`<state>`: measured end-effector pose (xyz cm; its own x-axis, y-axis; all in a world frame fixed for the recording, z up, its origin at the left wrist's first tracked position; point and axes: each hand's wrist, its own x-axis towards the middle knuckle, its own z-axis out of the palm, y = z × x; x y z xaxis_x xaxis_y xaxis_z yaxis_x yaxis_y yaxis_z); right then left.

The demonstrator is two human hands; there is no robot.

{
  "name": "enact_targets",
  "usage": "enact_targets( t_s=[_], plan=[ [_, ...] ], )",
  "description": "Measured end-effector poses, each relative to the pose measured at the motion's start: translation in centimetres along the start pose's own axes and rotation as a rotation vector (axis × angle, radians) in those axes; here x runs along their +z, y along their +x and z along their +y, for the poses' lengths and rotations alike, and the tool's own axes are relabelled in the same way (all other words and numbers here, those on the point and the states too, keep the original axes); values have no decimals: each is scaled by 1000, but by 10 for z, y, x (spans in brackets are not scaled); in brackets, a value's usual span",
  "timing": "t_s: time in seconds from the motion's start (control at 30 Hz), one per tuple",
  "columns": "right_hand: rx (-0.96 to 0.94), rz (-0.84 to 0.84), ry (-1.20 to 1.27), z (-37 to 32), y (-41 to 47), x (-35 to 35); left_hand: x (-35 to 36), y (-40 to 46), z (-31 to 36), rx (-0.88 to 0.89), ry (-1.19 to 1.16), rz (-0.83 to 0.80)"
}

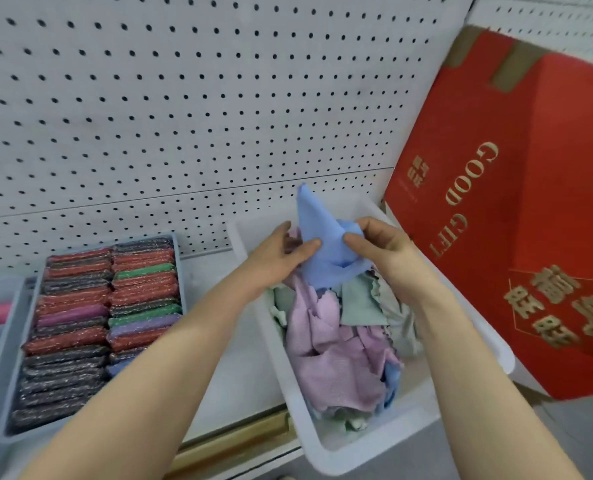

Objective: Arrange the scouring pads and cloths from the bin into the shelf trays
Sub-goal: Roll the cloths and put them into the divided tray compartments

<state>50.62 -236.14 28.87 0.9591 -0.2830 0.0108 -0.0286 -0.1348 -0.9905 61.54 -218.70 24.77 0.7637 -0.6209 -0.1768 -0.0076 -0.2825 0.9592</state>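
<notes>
- Both hands are meeting at the centre of the frame: the left hand (288,251) and the right hand (378,247) are each pinching a blue cloth (326,244) between thumb and fingers, holding it up just above the white bin (367,441).
- One corner of the blue cloth is pointing upward while the rest is hanging bunched between the two grips, likely so the person can spread or fold it flat before placing it.
- Below the hands, the white bin is running from centre to lower right and is holding a loose heap of cloths; a pink cloth (336,362) is lying on top, with a pale green cloth (360,303) just beside it.
- At lower left, a grey shelf tray (180,271) is sitting on the shelf, already packed with two neat rows of scouring pads (87,327) standing on edge in red, black, green and purple, so that part of the sorting appears done.
- Filling the upper frame, a white pegboard (184,98) is backing the shelf.
- At right, a red gift box (537,202) is leaning beside the bin.
</notes>
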Motion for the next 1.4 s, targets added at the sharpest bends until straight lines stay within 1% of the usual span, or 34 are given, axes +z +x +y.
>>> enact_targets(
  t_s=[0.03, 0.1, 0.2, 0.3, 0.4, 0.47, 0.57, 0.63, 0.73, 0.8, 0.83, 0.9, 1.07, 1.2, 1.27, 1.33, 1.4],
  plan=[
    [-22, 1, 9, -8, -6, 0, -1, -3, 4, 26, -74, -24],
    [-31, 32, -38, -14, -15, -1, -2, -11, 14, 96, -147, -44],
    [-8, 97, -109, -18, -29, -3, -6, -25, 30, 182, -167, 20],
    [-79, 142, -87, -30, -45, -4, -15, -38, 48, 253, -130, 104],
    [-162, 148, 35, -45, -52, -5, -24, -53, 65, 242, -195, 142],
    [-171, 139, 80, -54, -51, -7, -28, -61, 75, 204, -265, 103],
    [-164, 106, 131, -65, -49, -9, -29, -70, 86, 178, -308, 55],
    [-155, 47, 138, -72, -49, -9, -25, -71, 89, 163, -210, 41],
    [-150, -105, 70, -79, -47, -7, -20, -72, 92, 305, 78, -24],
    [-169, -181, -30, -86, -44, -7, -15, -73, 99, 370, 199, -108],
    [-185, -186, -72, -89, -43, -7, -12, -72, 102, 375, 224, -131],
    [-220, -157, -130, -94, -39, -12, -9, -70, 104, 381, 223, -120],
    [-232, -46, -302, -92, -27, -32, -14, -67, 99, 330, 74, -61],
    [-265, 47, -352, -90, -23, -42, -26, -66, 98, 319, 135, 22],
    [-248, -5, -437, -88, -20, -45, -28, -65, 100, 322, 119, 79],
    [-185, -128, -542, -89, -18, -38, -23, -63, 104, 341, 129, 108],
    [-140, -265, -495, -86, -16, -21, -14, -59, 108, 408, 181, 116]
  ],
)
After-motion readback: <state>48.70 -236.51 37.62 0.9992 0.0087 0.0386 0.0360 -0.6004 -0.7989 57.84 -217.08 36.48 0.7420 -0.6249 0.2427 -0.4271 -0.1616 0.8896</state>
